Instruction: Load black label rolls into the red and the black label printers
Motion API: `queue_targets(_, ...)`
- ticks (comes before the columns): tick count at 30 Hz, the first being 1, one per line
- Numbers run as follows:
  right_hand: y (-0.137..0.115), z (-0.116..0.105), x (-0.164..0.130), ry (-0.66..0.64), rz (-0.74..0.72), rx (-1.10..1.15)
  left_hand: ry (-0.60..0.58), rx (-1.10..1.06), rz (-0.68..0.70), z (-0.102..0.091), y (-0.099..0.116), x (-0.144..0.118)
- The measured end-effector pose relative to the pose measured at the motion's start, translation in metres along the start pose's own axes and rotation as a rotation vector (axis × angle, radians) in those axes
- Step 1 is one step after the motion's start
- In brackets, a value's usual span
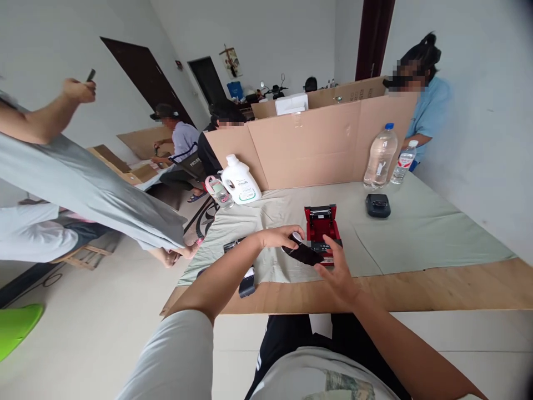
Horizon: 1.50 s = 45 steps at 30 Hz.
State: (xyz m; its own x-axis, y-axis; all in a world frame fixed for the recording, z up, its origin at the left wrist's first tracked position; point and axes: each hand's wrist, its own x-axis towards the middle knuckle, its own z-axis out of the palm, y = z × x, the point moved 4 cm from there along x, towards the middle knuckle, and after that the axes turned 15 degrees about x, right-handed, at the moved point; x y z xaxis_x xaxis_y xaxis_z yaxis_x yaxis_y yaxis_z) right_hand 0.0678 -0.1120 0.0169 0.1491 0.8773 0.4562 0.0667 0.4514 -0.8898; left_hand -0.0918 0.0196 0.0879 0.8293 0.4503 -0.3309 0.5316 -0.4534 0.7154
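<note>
Hands x2, 1 dark cover, 1 red printer

A cloth lies over the table, leaving the near edge of the table bare. Near the middle of the cloth stands an open printer, and both hands meet just in front of it: the left hand at its left, the right hand at its near right, with a dark cover between them. Left of the hands, a small device lies at the table's near edge. Behind and right of the printer sits a second small device. Further back stand two bottles side by side before a cardboard wall. At the far left corner stand a jug and a smaller bottle on its left
</note>
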Motion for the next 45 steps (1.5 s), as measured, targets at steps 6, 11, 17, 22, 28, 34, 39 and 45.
queue_targets(6, 0.022, 0.002, -0.008, 0.063, 0.304, 0.211, 0.007, 0.237, -0.042, 0.005, 0.023, 0.055)
queue_targets(11, 0.015, -0.007, -0.007, 0.106, 0.278, 0.116, 0.090, 0.505, -0.171, 0.018, 0.017, 0.101)
queue_targets(17, 0.015, -0.012, 0.005, 0.156, 0.356, 0.086, 0.133, 0.771, -0.155, 0.027, 0.014, 0.127)
queue_targets(22, 0.022, -0.012, 0.012, 0.165, 0.402, 0.104, 0.143, 0.779, -0.229, 0.023, 0.003, 0.137)
queue_targets(28, 0.013, -0.012, 0.014, 0.169, 0.455, 0.077, 0.068, 0.756, -0.222, 0.023, -0.002, 0.144)
queue_targets(34, 0.019, -0.013, 0.012, 0.148, 0.461, 0.054, 0.159, 0.693, -0.227, 0.025, -0.006, 0.145)
queue_targets(39, 0.019, -0.012, 0.012, 0.147, 0.433, 0.032, 0.176, 0.626, -0.172, 0.021, -0.010, 0.142)
queue_targets(45, 0.018, -0.010, 0.012, 0.129, 0.400, 0.020, 0.181, 0.485, -0.044, 0.019, -0.012, 0.142)
